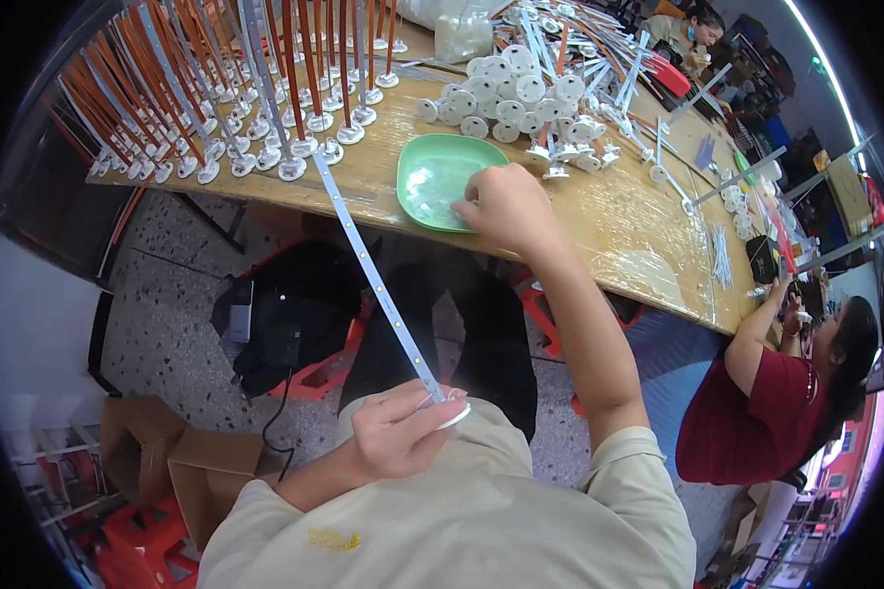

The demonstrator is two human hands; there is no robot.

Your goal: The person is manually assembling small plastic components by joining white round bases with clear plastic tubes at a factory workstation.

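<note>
Though illegible, yellow lettering [333, 539] near left hand [400, 432] with 1 LED strip [376, 282]

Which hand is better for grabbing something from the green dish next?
Probably the right hand: it's already at the green dish, though I can't tell whether it holds anything. The left hand is farther away, near the person's belly, and busy holding a long dotted strip.

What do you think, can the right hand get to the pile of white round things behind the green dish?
Probably yes. The right hand is at the green dish, and the pile of white round things lies just beyond it. Nothing tall seems to stand between them.
</note>
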